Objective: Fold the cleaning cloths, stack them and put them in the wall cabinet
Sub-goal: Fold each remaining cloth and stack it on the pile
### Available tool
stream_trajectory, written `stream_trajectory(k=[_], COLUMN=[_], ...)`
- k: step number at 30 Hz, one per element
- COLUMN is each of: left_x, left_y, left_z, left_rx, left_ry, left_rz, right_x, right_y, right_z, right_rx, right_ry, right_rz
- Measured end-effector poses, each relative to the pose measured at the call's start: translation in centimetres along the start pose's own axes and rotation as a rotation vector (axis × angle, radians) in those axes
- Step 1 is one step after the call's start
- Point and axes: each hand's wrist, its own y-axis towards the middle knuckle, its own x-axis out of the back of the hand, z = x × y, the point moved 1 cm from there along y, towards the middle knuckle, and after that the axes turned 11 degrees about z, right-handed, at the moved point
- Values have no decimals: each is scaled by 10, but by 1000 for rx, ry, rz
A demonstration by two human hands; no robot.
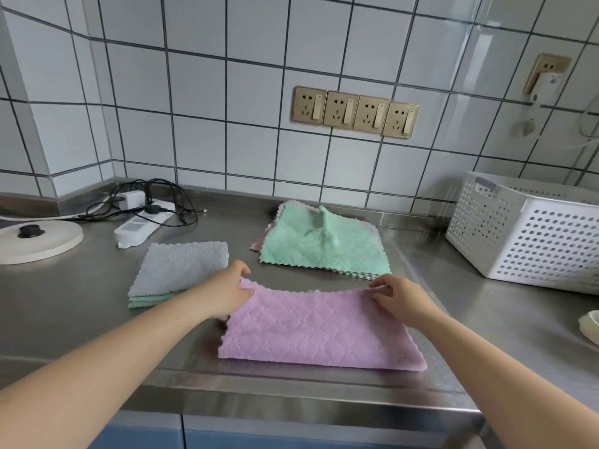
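A pink quilted cloth (317,328) lies on the steel counter in front of me, folded over on itself. My left hand (227,290) pinches its far left corner and my right hand (397,294) pinches its far right corner. To the left sits a small stack of folded cloths (181,270), grey on top with green under it. Behind the pink cloth lies a loose pile of unfolded cloths (321,244), a green one on top with a raised peak in its middle. No wall cabinet is in view.
A white perforated basket (531,231) stands at the right against the tiled wall. A white power strip with black cables (142,222) and a round white disc (39,241) sit at the back left. The counter's front edge (291,406) runs just below the pink cloth.
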Motion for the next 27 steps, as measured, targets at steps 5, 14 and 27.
stream_trajectory(k=[5, 14, 27], left_x=[-3, -7, -57], left_y=[0, 3, -20], left_z=[11, 11, -54], left_rx=[-42, -27, -301], left_ry=[-8, 61, 575], left_rz=[-38, -125, 21], right_x=[-7, -13, -50], right_y=[5, 14, -23], right_z=[-6, -7, 58], right_rx=[26, 5, 277], right_ry=[-17, -69, -301], right_rz=[-92, -163, 50])
